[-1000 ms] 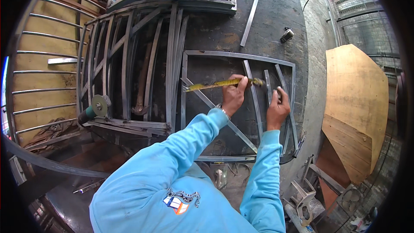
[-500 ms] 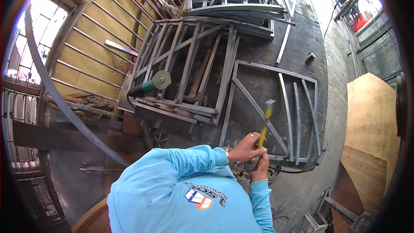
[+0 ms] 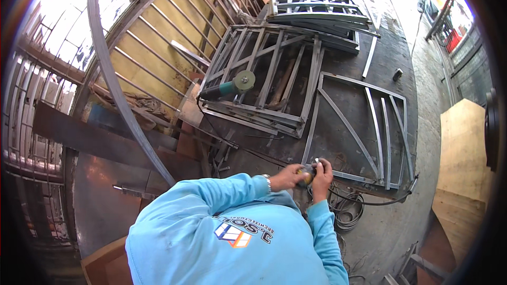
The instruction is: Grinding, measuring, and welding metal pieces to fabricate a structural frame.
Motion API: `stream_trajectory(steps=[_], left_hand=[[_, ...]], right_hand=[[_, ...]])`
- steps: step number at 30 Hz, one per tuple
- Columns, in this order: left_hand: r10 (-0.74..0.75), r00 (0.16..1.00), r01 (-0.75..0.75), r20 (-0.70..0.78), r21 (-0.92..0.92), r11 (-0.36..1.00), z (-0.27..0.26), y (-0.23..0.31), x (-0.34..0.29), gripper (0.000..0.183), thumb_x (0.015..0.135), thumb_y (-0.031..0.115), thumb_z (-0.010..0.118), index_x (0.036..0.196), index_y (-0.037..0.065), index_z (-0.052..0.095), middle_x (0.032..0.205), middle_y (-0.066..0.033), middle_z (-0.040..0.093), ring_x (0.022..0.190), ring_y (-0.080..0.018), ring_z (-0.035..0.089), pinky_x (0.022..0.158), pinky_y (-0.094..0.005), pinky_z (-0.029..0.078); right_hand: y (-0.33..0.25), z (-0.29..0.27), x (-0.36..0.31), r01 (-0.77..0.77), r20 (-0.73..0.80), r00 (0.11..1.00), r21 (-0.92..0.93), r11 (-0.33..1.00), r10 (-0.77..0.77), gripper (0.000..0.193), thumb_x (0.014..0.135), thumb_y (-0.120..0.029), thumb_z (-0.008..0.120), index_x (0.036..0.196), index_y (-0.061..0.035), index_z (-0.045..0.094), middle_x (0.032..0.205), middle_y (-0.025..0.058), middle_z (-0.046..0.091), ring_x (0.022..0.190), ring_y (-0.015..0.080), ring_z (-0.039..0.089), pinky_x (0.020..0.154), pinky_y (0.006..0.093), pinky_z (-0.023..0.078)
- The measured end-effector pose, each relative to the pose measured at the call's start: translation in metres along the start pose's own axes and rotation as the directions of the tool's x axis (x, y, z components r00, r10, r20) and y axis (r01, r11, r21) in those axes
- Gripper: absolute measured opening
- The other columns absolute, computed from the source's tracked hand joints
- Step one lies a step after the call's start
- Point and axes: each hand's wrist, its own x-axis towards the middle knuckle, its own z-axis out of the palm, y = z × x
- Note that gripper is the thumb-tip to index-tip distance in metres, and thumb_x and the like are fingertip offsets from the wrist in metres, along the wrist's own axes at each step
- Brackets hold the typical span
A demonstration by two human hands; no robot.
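A small dark and yellow tape measure [image 3: 304, 177] sits between my two hands, in front of my chest. My left hand [image 3: 285, 177] closes on it from the left. My right hand [image 3: 321, 177] has its fingers bent around its right side, near a small bright bit that looks like the end of the blade. Fingers cover much of the case. Just beyond my hands, a rectangular metal frame [image 3: 346, 78] with a diagonal bar and several loose bars lies on the dark work surface.
An angle grinder [image 3: 227, 88] rests on a stack of welded frames [image 3: 262, 68] to the left. More grilles [image 3: 317, 1] are piled farther back. A coiled cable [image 3: 348, 216] lies right of my body, and a curved metal bar [image 3: 119, 89] slants across the left. Plywood [image 3: 467, 153] leans at the right.
The yellow tape blade that stuck out from the tape measure no longer shows. My hands have come up and level around the case. The view has swung left.
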Motion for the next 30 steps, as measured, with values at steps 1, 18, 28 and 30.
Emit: stream_trajectory(steps=[1, 18, 28, 30], left_hand=[[0.015, 0.997, -0.015, -0.076, 0.003, 1.000, -0.013, 0.009, -0.005, 0.043, 0.091, 0.024, 0.067, 0.121, -0.005, 0.056, 0.103, -0.0079, 0.065, 0.089, -0.0127, 0.061, 0.075, -0.0289, 0.052], [-0.195, 0.975, 0.152, -0.103, 0.955, 0.254, -0.189, 0.169, 0.239, 0.045, 0.077, 0.025, 0.066, 0.110, -0.005, 0.060, 0.118, -0.0256, 0.062, 0.108, -0.0395, 0.061, 0.089, -0.0441, 0.050], [0.169, 0.986, -0.018, 0.005, 0.997, 0.074, -0.171, 0.178, 0.244, 0.031, 0.081, 0.022, 0.064, 0.105, 0.002, 0.067, 0.112, -0.0220, 0.064, 0.104, -0.0401, 0.061, 0.092, -0.0458, 0.049], [0.335, 0.942, -0.073, 0.016, 0.985, 0.158, -0.165, 0.180, 0.232, 0.028, 0.083, 0.022, 0.064, 0.102, 0.002, 0.067, 0.106, -0.0186, 0.066, 0.099, -0.0370, 0.063, 0.086, -0.0437, 0.051]], right_hand=[[0.005, 0.010, -0.001, -0.023, -0.045, 0.999, 0.148, 0.989, 0.030, 0.013, 0.090, -0.009, 0.058, 0.097, -0.0001, 0.063, 0.082, 0.0057, 0.063, 0.075, 0.0131, 0.060, 0.069, 0.0276, 0.049], [0.028, 0.075, 0.059, -0.148, 0.213, 0.929, -0.534, 0.832, 0.302, 0.034, 0.083, -0.016, 0.063, 0.115, -0.0052, 0.064, 0.106, 0.0242, 0.066, 0.104, 0.0412, 0.061, 0.092, 0.0455, 0.048], [0.019, -0.061, 0.015, -0.387, -0.394, 0.856, -0.060, 0.920, 0.335, 0.017, 0.086, -0.013, 0.063, 0.098, 0.0003, 0.066, 0.074, 0.0071, 0.067, 0.056, 0.0121, 0.061, 0.052, 0.0276, 0.050], [0.016, -0.084, 0.006, -0.422, -0.491, 0.801, -0.058, 0.905, 0.342, 0.014, 0.087, -0.012, 0.063, 0.094, 0.0000, 0.066, 0.071, 0.0052, 0.066, 0.052, 0.0094, 0.058, 0.047, 0.0254, 0.046]])
